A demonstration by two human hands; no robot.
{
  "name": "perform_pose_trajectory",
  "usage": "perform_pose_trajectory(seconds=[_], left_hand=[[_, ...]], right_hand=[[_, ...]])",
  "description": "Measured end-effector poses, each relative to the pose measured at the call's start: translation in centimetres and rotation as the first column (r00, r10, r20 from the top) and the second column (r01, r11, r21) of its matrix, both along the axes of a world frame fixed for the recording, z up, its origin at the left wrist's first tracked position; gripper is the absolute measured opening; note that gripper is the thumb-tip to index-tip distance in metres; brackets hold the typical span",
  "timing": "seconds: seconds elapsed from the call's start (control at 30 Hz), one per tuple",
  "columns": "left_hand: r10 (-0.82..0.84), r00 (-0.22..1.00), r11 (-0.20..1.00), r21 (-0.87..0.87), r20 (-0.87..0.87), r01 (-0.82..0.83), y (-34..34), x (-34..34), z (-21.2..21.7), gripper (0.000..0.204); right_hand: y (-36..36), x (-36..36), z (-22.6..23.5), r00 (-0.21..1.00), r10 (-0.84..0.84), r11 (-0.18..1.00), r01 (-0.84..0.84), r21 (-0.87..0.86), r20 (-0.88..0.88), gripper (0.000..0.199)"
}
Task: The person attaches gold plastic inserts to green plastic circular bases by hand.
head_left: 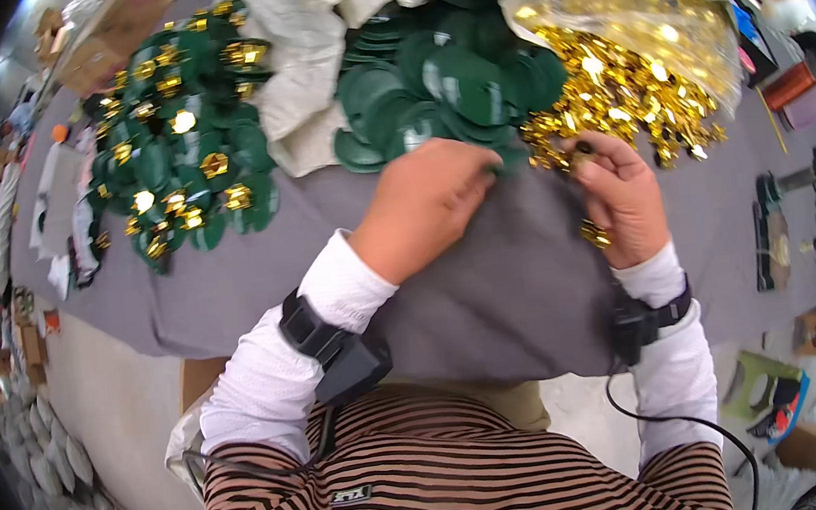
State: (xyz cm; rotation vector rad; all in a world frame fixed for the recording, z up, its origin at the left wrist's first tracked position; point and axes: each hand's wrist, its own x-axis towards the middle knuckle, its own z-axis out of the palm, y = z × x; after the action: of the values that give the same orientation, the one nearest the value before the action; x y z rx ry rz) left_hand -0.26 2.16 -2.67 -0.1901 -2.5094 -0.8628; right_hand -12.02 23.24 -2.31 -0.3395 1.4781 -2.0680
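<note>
My left hand (430,200) is closed at the near edge of a heap of flat, dark green discs (474,86). A blurred green disc (512,158) shows at its fingertips, mostly hidden by the hand. To the right, my right hand (626,198) pinches a small gold metallic piece (580,159) between thumb and fingers. Another gold piece (594,233) shows lower down, against the curled fingers. Just beyond that hand spreads a pile of shiny gold pieces (601,97). At the left lies a cluster of green discs with gold pieces on them (185,149).
A grey cloth (453,300) covers the table. White sacking (297,76) lies between the green heaps, and a clear plastic bag (664,24) lies over the gold pile's far side. Stacked grey bundles (60,466) fill the floor at left. Cables hang from devices on both wrists.
</note>
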Motion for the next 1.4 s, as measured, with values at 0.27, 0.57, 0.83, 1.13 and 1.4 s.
perform_pose_trajectory(seconds=[0.27,0.57,0.83,1.13,1.4], left_hand=[[-0.188,0.949,0.275,0.941,0.252,-0.195,3.7,-1.8,0.1,0.028],[0.095,0.986,0.870,0.470,0.136,-0.148,4.4,-1.0,-0.7,0.020],[0.008,0.998,0.985,0.173,-0.066,0.004,4.1,-1.1,-0.8,0.037],[-0.059,0.997,0.964,0.255,-0.045,0.069,2.9,-1.0,-0.6,0.024],[0.637,0.768,0.702,0.360,0.069,-0.615,-7.5,1.4,6.2,0.039]], right_hand=[[-1.4,1.5,-0.4,0.722,0.018,0.966,0.166,0.199,-0.691,0.033],[-1.5,2.1,0.0,0.497,0.115,0.901,0.312,0.302,-0.860,0.028],[-1.2,2.9,-0.6,0.673,-0.004,0.897,0.329,0.295,-0.739,0.026],[-1.2,1.1,0.6,0.999,0.049,0.990,-0.049,0.131,0.000,0.027],[-0.9,-0.3,-1.5,0.977,-0.007,1.000,0.006,-0.005,-0.214,0.013]])
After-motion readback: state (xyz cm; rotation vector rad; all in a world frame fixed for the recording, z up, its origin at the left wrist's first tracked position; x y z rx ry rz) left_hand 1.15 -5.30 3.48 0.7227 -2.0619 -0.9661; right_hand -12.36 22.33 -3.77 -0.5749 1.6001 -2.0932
